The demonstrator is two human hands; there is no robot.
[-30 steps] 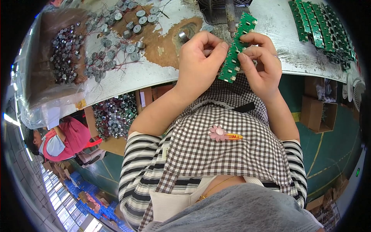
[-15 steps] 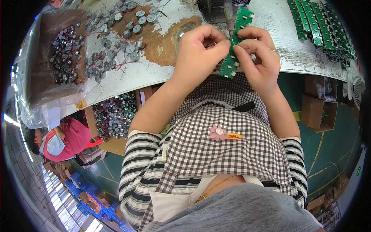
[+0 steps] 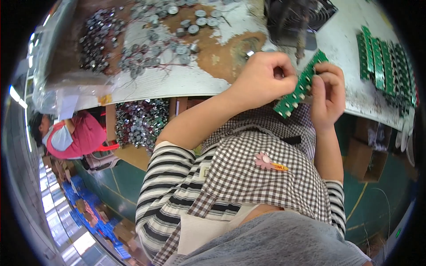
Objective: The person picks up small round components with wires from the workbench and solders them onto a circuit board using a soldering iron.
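Observation:
A green circuit board strip [image 3: 292, 101] with small white connectors along it slants between my hands over the bench edge. My right hand [image 3: 329, 91] pinches the strip at its right edge, thumb and fingers closed. Closed in a pinch, my left hand [image 3: 270, 76] rests against the strip's left side; whatever its fingertips hold is hidden. Just beyond the strip, the soldering iron [image 3: 301, 46] points down, its tip close to the board's far end.
A black fan [image 3: 323, 12] stands behind the iron. Small round motors with red wires [image 3: 153, 52] lie on the left bench, beside a box of metal parts [image 3: 100, 42]. More green board strips [image 3: 377, 62] are stacked at right. A seated person [image 3: 82, 135] is at far left.
The bench and its things sit farther right and lower in the picture. Both hands remain at the board strip, which now lies farther from the iron's tip.

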